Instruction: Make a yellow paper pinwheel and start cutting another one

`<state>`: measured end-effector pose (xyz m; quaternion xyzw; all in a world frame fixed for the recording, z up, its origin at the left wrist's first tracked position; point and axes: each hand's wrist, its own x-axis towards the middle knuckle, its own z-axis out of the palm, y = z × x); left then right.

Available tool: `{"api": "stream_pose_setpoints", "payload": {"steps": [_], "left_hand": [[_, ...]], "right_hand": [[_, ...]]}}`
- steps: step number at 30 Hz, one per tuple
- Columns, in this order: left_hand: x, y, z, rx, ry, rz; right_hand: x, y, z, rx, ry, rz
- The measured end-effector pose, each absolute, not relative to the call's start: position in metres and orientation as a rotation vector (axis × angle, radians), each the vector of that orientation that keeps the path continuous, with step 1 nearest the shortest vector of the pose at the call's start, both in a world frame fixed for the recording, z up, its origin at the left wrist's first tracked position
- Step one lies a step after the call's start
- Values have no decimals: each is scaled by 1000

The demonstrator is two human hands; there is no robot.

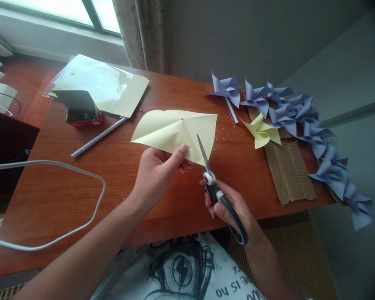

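Yellow paper (175, 130), folded and partly cut toward its centre, is held just above the wooden table (81, 187) near the middle of the view. The left hand (158, 173) pinches its lower edge, thumb on top and fingers curled beneath. At 3 o'clock from that hand, the right hand (231, 208) grips the black handles of the scissors (214, 185), fingers closed through the loops; the blades point toward 12 o'clock and lie nearly together, the tip over the paper's lower right part.

At 2 o'clock from the paper lies 1 finished yellow pinwheel (262, 132), and beyond it, curving from 1 o'clock down to 4 o'clock along the table's right edge, runs a row of blue pinwheels (312, 129). Corrugated cardboard (289, 171) lies under and beside them. At 10 o'clock sit a stack of yellow sheets in clear wrap (106, 85) and a small open box (81, 110); a rolled paper stick (98, 137) lies at 9 o'clock. A white cable (65, 164) loops across the table's left part.
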<state>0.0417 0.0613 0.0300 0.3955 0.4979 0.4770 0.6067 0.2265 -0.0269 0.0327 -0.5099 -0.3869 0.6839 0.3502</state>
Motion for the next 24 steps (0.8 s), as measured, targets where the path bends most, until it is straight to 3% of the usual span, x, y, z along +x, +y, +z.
{"api": "stream_pose_setpoints", "payload": {"steps": [24], "left_hand": [[42, 61, 29, 932, 1176, 1105]], "right_hand": [[228, -26, 35, -1358, -1026, 1756]]}}
